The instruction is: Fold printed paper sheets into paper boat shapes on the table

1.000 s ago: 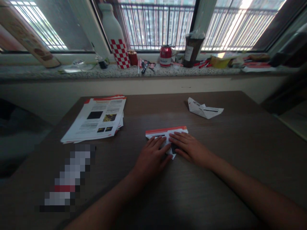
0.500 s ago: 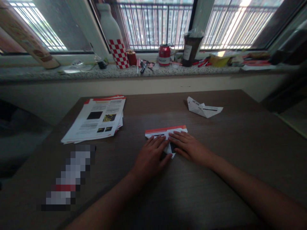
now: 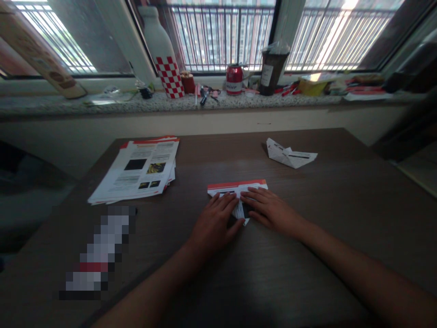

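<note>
A folded sheet of printed paper (image 3: 239, 185) lies flat at the middle of the table, a red strip along its far edge and a point toward me. Flat on its left half rests my left hand (image 3: 217, 218), fingers stretched out and thumb near the paper's lower tip. My right hand (image 3: 269, 207) lies on the right half, its fingers also extended. Both hands press from above, and they cover much of the sheet. Beyond my right hand stands a folded paper boat (image 3: 292, 155), apart from both hands.
A stack of printed sheets (image 3: 136, 171) lies at the table's left, with a pixelated object (image 3: 99, 250) nearer to me. Along the windowsill (image 3: 119, 105) stand a checkered bottle (image 3: 165, 59), a red can (image 3: 234, 79) and a dark lidded cup (image 3: 273, 68) among small items.
Both hands stay on the folded paper in nearly the same pose. Only a very slight shift of the whole view shows.
</note>
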{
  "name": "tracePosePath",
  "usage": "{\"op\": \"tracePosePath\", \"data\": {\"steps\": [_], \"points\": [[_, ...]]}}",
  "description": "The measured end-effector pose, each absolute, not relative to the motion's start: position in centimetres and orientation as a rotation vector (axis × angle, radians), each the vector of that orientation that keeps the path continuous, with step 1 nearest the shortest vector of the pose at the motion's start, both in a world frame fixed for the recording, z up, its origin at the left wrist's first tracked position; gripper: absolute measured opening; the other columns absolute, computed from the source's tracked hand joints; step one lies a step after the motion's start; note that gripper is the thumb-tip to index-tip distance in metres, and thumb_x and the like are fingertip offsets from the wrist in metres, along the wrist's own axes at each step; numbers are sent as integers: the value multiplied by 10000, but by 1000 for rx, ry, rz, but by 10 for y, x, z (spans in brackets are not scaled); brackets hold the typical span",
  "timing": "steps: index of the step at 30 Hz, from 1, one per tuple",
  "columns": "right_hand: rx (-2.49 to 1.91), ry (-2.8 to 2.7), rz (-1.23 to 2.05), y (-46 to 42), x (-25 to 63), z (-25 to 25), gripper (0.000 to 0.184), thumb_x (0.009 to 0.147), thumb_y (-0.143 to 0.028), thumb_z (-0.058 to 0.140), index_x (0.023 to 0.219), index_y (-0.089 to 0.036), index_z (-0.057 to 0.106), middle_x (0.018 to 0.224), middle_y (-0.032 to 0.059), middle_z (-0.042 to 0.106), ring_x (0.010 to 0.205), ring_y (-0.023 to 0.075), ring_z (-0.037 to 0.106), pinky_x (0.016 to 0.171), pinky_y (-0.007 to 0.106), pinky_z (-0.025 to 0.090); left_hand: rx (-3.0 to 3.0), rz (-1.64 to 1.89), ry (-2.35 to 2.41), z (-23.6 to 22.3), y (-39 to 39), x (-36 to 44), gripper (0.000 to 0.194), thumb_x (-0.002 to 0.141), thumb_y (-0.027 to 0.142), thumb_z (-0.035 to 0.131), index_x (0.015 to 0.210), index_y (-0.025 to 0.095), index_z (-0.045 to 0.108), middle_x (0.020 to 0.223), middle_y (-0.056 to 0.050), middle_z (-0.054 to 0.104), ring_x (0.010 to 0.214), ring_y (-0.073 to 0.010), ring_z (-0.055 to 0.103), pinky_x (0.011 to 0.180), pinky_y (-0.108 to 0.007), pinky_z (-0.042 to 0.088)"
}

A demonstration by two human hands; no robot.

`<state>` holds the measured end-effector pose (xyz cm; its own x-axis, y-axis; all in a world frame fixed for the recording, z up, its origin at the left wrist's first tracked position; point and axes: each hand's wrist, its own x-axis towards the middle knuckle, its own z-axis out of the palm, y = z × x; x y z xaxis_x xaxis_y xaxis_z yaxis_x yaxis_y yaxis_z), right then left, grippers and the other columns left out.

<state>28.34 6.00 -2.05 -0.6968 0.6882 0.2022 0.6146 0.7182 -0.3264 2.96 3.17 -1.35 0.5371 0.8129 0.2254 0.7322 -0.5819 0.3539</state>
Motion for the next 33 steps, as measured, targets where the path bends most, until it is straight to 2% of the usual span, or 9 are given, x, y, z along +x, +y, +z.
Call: {"op": "tracePosePath", "data": {"steps": [4,9,12,19,24,33], "points": [[-1026,-2633,345,60,287,-19,517,1083,-374,526,1592,-323,448,1622,54,506,1533,281,407,1242,580,366,2575,546,1312,-15,32,30,551,1007,450,640,1490,207,537,1574,-119,542,1463,-303,496,1266,-554,329],[-1008,-2653,304,62,288,-20,509,1086,-364,520,1588,-308,459,1625,61,503,1522,306,418,1220,606,384,2568,514,1381,-15,31,29,553,996,478,650,1478,219,567,1559,-129,548,1445,-352,502,1221,-582,386],[-975,-2646,295,63,287,-20,513,1082,-352,530,1589,-311,461,1613,61,518,1521,304,419,1221,609,382,2556,522,1378,-15,31,29,542,996,473,652,1474,232,568,1553,-119,556,1437,-344,515,1227,-579,380],[-959,-2592,396,62,286,-18,527,1076,-352,545,1592,-290,458,1603,88,527,1487,269,478,1216,538,420,2526,537,1395,-16,32,31,551,991,480,655,1473,227,569,1558,-119,547,1438,-343,509,1240,-581,361],[-978,-2583,431,62,286,-17,517,1071,-348,556,1574,-254,481,1593,104,535,1489,277,476,1219,550,414,2494,524,1414,-14,31,33,544,976,467,677,1463,250,567,1555,-102,551,1431,-349,513,1229,-589,375],[-957,-2593,424,63,286,-17,481,1073,-347,553,1545,-267,522,1592,89,539,1490,276,476,1222,545,411,2489,525,1442,-15,30,34,556,972,465,686,1466,245,556,1562,-107,541,1444,-360,496,1225,-595,379]]}}
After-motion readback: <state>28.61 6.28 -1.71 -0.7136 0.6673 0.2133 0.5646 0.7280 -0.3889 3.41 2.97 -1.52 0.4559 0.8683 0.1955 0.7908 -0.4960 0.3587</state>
